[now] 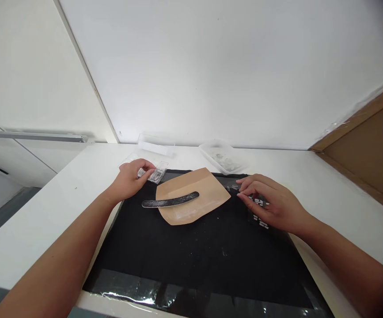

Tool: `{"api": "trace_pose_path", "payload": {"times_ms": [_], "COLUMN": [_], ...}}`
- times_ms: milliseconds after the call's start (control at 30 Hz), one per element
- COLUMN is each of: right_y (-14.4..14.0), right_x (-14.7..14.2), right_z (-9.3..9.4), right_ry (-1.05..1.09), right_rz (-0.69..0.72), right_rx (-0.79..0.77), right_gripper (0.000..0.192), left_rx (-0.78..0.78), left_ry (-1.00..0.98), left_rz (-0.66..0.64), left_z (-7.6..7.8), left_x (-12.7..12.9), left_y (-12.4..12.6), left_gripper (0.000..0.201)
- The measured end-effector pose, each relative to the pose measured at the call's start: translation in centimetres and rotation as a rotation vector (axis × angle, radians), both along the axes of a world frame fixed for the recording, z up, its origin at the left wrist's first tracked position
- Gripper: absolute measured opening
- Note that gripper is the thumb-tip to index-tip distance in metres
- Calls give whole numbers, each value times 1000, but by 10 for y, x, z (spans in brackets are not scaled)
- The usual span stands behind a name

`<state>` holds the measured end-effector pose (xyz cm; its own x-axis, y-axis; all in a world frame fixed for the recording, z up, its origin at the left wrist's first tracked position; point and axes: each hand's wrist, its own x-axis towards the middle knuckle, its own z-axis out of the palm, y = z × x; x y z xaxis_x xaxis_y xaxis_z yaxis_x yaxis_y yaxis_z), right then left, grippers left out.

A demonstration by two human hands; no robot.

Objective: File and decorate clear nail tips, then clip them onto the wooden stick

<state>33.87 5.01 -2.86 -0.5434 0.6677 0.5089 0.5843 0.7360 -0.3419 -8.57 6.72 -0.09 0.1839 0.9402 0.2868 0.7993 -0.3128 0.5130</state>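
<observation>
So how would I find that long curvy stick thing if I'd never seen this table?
Look at the big black mat on the white table, between the two hands. Toward its far edge lies a tan sheet, and the nail file rests across that sheet's near left side, one end poking onto the mat. It is the only long, thin, dark, curved strip there, dusted with white powder.

head-worn view, looking forward and down, near the table (45, 212)

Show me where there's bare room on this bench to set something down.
Free: the black mat nearer the camera than the tan sheet, between both forearms. Crowded: the back strip, with left hand on a clear box and right hand.
</observation>
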Motion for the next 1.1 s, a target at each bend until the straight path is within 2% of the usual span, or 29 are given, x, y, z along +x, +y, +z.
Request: {"api": "trace_pose_path", "payload": {"times_ms": [200,400,667,900,1100], "right_y": [-1,0,2,3,4], "right_x": [-1,-1,2,2,2], "right_z": [2,3,0,-1,-2], "right_ry": [-11,-30,-29,-72,-64], "right_rz": [-28,-65,-56,-40,-33], "right_rx": [19,54,47,86,85], "right_gripper": [2,11,13,13,14], "left_rx": [-1,6,74,141,154], "left_ry": [-4,81,203,195,111], "left_rz": [-5,-35,-12,64,142], "left_z": [1,4,-4,0,4], "left_x": [1,4,1,5,5], "left_y": [0,-3,-2,-4,-4], "left_gripper": [26,25,21,18,16]}}
